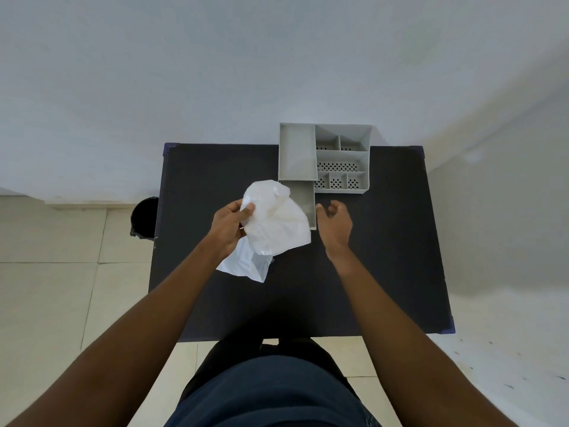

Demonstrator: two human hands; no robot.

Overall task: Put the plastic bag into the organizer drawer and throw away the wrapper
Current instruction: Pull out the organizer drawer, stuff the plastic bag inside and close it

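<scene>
My left hand [229, 224] grips a crumpled white plastic bag [274, 223], held above the black table [215, 167]. The bag hangs in front of the left side of the pulled-out grey drawer [303, 197] and hides part of it. That drawer sticks out from the bottom of the grey organizer [326, 157] at the table's far edge. My right hand [334, 221] hovers just right of the drawer, fingers spread, holding nothing. I cannot tell a separate wrapper apart from the bag.
A black trash bin [144, 217] stands on the tiled floor beside the table's left edge. The organizer has several perforated compartments on its right side. A pale wall rises behind the table.
</scene>
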